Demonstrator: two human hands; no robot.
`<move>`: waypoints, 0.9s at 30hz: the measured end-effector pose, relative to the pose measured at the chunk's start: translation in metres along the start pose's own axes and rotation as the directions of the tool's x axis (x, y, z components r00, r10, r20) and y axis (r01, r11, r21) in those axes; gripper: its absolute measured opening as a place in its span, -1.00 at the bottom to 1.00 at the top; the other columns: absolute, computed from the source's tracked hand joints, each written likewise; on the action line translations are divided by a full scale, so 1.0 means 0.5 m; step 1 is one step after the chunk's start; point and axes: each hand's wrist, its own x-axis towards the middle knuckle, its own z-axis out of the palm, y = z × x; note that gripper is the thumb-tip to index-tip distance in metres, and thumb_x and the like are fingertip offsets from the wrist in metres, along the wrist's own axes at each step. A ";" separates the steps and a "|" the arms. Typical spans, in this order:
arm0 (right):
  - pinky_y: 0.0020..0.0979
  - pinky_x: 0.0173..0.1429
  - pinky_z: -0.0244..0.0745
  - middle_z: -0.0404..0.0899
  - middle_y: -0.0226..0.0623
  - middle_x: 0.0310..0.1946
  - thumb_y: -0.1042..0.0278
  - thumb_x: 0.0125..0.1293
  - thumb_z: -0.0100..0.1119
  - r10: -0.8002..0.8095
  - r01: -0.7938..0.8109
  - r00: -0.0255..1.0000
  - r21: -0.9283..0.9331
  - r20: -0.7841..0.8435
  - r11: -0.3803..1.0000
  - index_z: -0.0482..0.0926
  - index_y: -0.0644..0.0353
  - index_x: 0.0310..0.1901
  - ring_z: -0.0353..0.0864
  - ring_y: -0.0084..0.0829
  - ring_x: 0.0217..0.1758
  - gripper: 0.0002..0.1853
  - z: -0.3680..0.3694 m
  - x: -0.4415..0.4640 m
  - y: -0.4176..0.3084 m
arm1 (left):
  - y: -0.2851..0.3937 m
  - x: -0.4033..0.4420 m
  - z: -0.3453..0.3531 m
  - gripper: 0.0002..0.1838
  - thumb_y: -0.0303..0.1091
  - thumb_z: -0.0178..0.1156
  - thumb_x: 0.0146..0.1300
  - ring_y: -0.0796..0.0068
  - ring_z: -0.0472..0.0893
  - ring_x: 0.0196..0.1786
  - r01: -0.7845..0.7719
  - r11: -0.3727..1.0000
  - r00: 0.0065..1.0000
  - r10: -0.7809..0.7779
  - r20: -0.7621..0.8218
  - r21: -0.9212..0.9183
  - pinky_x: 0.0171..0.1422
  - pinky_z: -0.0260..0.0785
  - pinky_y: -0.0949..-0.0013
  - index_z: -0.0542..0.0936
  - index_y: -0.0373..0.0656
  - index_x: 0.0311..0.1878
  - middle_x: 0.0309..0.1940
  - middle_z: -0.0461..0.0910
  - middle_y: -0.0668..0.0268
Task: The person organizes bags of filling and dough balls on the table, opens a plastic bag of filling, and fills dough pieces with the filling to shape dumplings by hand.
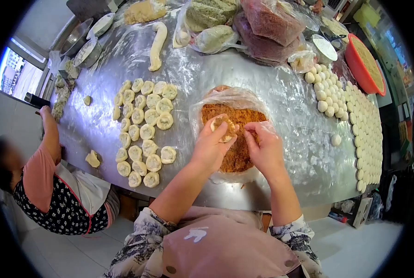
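My left hand holds a round piece of dough with reddish-brown filling on it, its thumb resting over the top. To its right, my right hand has its fingers pinched together above the filling; a little filling seems to be between the fingertips. Both hands are over an open plastic bag of reddish-brown filling on the metal table. Several flattened dough rounds lie in rows left of my left hand.
A co-worker stands at the left edge. Dough balls and pale discs cover the right side of the table. Filled bags, a dough roll and a red basin are at the back.
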 end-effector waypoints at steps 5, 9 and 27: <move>-0.23 -0.16 0.53 0.63 -0.08 -0.24 0.23 0.17 0.36 -0.068 0.066 0.997 0.079 0.024 0.995 0.62 0.22 -0.11 0.62 -0.12 -0.21 -0.68 0.007 -0.001 -0.025 | -0.008 0.006 0.003 -0.66 -0.40 -0.05 0.48 0.28 0.47 0.23 0.007 0.990 0.998 0.003 0.068 -0.142 0.34 0.33 0.16 0.32 -0.16 0.27 0.20 0.43 0.19; -0.22 -0.12 0.53 0.64 -0.10 -0.32 0.31 0.17 0.34 0.092 -0.105 0.992 0.168 0.085 0.980 0.62 0.24 -0.19 0.64 -0.13 -0.21 -0.76 0.017 -0.003 -0.039 | -0.014 0.010 0.002 -0.65 -0.41 -0.04 0.47 0.29 0.47 0.21 0.025 0.986 0.993 -0.006 0.116 -0.167 0.33 0.34 0.16 0.32 -0.15 0.28 0.21 0.42 0.19; -0.25 -0.18 0.51 0.61 -0.16 -0.34 0.44 0.18 0.30 0.008 -0.015 0.999 0.124 0.053 0.992 0.63 0.23 -0.28 0.61 -0.16 -0.29 -0.90 -0.003 -0.001 -0.015 | -0.012 0.001 0.006 -0.69 -0.44 0.07 0.42 0.36 0.53 0.05 0.111 0.989 0.994 -0.108 0.034 -0.098 0.14 0.48 0.24 0.37 -0.14 0.20 0.05 0.45 0.21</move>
